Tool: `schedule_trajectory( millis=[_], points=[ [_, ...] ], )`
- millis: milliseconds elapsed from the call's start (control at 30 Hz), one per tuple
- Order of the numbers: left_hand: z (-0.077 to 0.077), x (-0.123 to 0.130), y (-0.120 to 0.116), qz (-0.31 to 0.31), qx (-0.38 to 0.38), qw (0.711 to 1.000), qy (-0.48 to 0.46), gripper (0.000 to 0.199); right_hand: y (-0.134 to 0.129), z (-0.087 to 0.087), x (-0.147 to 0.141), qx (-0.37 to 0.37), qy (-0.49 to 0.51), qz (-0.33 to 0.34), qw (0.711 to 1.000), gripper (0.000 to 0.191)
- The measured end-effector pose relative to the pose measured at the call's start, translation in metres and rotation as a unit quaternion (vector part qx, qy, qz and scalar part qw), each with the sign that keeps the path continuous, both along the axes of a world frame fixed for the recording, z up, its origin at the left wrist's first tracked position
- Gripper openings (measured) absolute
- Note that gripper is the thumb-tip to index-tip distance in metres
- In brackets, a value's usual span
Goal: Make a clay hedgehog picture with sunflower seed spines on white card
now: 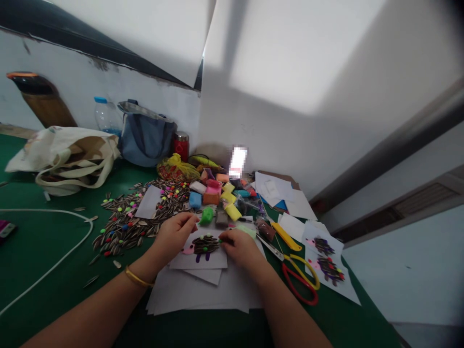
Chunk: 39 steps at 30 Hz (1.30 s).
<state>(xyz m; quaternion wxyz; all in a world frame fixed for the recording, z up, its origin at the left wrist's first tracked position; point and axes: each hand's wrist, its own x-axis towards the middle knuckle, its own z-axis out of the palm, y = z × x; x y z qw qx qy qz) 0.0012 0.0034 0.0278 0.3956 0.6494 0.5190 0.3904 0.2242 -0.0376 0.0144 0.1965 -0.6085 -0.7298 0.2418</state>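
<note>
A small hedgehog picture [205, 245] lies on white paper in front of me, its back made of sunflower seeds dotted with small green balls, with a pink face and purple legs. My left hand [176, 238] is just above its left side, thumb and fingers pinched together; whatever is between them, if anything, is hidden. At the picture's right edge, my right hand [241, 247] pinches a small green ball [220, 240] at its fingertips. More white sheets [203, 295] are stacked under the picture. Behind the left fingertips sits a green clay pack [207, 215].
Loose sunflower seeds [123, 237] with coloured balls spread left. Clay packs [212, 198] crowd the back. Scissors [300, 295], a yellow cutter [286, 237] and finished hedgehog pictures [328, 268] lie right. Bags [147, 137], a red flask [181, 146] and a white cable [78, 246] are left.
</note>
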Motion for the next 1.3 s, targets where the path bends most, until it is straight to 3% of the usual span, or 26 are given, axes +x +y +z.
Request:
schedule_trajectory(
  millis=[300, 567, 867, 1067, 1300],
  points=[
    [-0.0049, -0.0071, 0.0065, -0.021, 0.018, 0.99, 0.137, 0.032, 0.0022, 0.0005, 0.0008, 0.01, -0.039, 0.025, 0.999, 0.021],
    [-0.0028, -0.0054, 0.0063, -0.047, -0.026, 0.961, 0.27, 0.03, 0.0021, -0.0011, -0.0021, -0.013, -0.035, 0.007, 0.999, 0.021],
    [-0.0003, -0.0043, 0.0055, -0.049, -0.037, 0.952, 0.3, 0.031, 0.003, -0.0057, -0.0052, 0.024, -0.049, 0.03, 0.998, 0.018],
    [0.0004, -0.0043, 0.0047, -0.058, -0.032, 0.952, 0.3, 0.03, 0.0015, -0.0021, -0.0038, 0.011, -0.041, 0.035, 0.998, 0.021],
    [-0.0035, -0.0048, 0.0058, -0.06, -0.022, 0.951, 0.302, 0.028, 0.0, -0.0013, -0.0035, 0.015, -0.014, 0.007, 1.0, 0.02]
  ],
)
